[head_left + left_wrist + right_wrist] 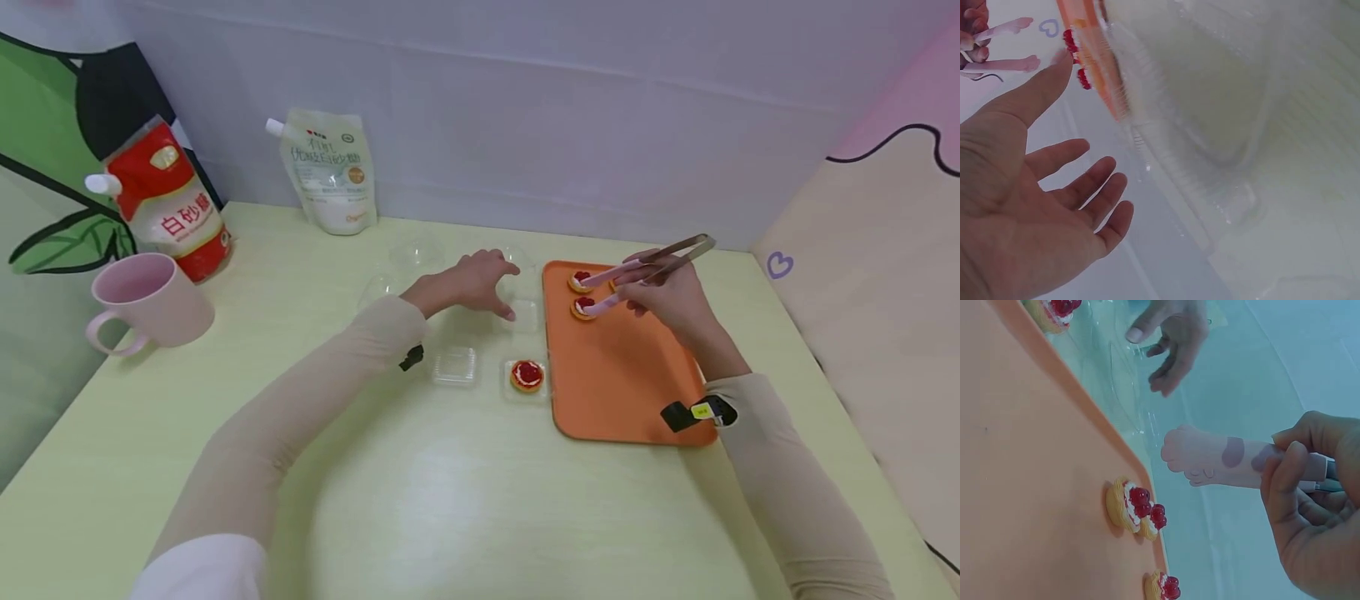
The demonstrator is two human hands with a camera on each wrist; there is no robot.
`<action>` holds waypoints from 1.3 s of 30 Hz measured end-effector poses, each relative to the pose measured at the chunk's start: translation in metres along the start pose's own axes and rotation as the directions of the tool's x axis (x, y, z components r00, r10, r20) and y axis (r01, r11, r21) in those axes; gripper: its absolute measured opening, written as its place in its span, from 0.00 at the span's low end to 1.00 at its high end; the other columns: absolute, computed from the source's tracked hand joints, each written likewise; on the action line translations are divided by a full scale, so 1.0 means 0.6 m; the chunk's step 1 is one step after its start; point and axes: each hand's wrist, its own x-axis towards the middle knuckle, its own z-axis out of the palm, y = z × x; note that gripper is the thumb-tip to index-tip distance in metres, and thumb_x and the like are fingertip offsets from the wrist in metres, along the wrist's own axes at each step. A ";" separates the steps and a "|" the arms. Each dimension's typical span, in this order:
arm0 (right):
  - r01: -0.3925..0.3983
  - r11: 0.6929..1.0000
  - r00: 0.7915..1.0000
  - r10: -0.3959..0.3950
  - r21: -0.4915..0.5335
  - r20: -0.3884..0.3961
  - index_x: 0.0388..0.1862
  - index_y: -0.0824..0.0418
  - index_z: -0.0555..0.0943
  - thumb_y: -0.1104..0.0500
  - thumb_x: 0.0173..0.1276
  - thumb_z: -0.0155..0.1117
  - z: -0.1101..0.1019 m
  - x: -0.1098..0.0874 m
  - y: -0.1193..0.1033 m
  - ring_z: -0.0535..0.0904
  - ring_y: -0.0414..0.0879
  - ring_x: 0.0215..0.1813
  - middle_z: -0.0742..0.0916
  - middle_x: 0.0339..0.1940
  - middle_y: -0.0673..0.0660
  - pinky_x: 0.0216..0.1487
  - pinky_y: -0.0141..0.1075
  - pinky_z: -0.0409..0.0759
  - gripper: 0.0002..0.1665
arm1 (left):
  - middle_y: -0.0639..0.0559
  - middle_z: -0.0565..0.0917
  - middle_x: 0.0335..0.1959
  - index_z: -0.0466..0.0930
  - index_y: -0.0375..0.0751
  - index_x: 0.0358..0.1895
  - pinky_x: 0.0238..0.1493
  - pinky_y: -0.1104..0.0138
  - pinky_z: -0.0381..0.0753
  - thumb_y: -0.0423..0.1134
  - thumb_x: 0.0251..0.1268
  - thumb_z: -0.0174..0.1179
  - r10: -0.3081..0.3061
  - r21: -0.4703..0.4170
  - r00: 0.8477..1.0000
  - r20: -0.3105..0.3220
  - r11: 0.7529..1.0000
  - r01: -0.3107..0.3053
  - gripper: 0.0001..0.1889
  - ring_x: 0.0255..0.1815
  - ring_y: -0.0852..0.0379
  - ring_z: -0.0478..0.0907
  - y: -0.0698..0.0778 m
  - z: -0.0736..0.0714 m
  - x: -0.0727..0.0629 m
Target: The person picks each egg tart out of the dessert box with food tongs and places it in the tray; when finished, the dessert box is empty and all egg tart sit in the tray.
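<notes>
My right hand point(667, 292) grips metal tongs point(1222, 456) with pink paw-shaped tips. The tips hover by two small fruit tarts point(583, 308) at the far left of the orange tray point(622, 375); contact cannot be told from here. Another tart point(614, 285) is partly hidden behind the tongs. With fingers spread, my left hand point(480, 281) is over the table beside a clear plastic container point(522, 316), and nothing is in its grasp. Nearer me, a tart point(527, 376) with red topping sits in a second clear container point(510, 392).
An unfilled clear container point(454, 367) lies left of the filled one. Transparent domed lids point(415, 252) stand farther back. At the left are a pink mug point(153, 300), a red sugar bag point(172, 204) and a pale spouted pouch point(330, 171). A cloth wall point(487, 125) borders the table's back.
</notes>
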 end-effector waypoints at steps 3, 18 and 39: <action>0.005 1.000 1.000 -0.005 0.014 0.005 0.53 0.68 0.77 0.66 0.64 0.70 0.004 -0.002 -0.003 0.80 0.41 0.21 0.90 0.33 0.48 0.27 0.31 0.82 0.20 | 0.42 0.70 0.69 0.68 0.43 0.72 0.68 0.45 0.64 0.55 0.60 0.69 0.044 -0.012 0.997 -0.060 0.999 -0.044 0.39 0.70 0.43 0.64 0.005 -0.005 -0.016; 0.007 0.998 0.978 -0.018 0.056 0.210 0.56 0.71 0.77 0.70 0.62 0.67 0.032 -0.038 -0.019 0.78 0.41 0.21 0.90 0.33 0.46 0.24 0.32 0.78 0.22 | 0.47 0.77 0.62 0.76 0.42 0.67 0.60 0.52 0.68 0.61 0.52 0.72 0.181 0.078 0.983 0.043 0.980 -0.184 0.41 0.64 0.47 0.70 0.060 0.047 -0.112; -0.033 0.999 0.930 0.031 0.000 0.367 0.52 0.66 0.81 0.72 0.57 0.63 0.107 -0.079 -0.007 0.74 0.40 0.21 0.88 0.43 0.69 0.22 0.31 0.73 0.21 | 0.47 0.79 0.57 0.78 0.39 0.64 0.55 0.57 0.70 0.58 0.50 0.76 0.194 0.067 0.980 0.038 0.978 -0.197 0.40 0.59 0.48 0.72 0.068 0.075 -0.116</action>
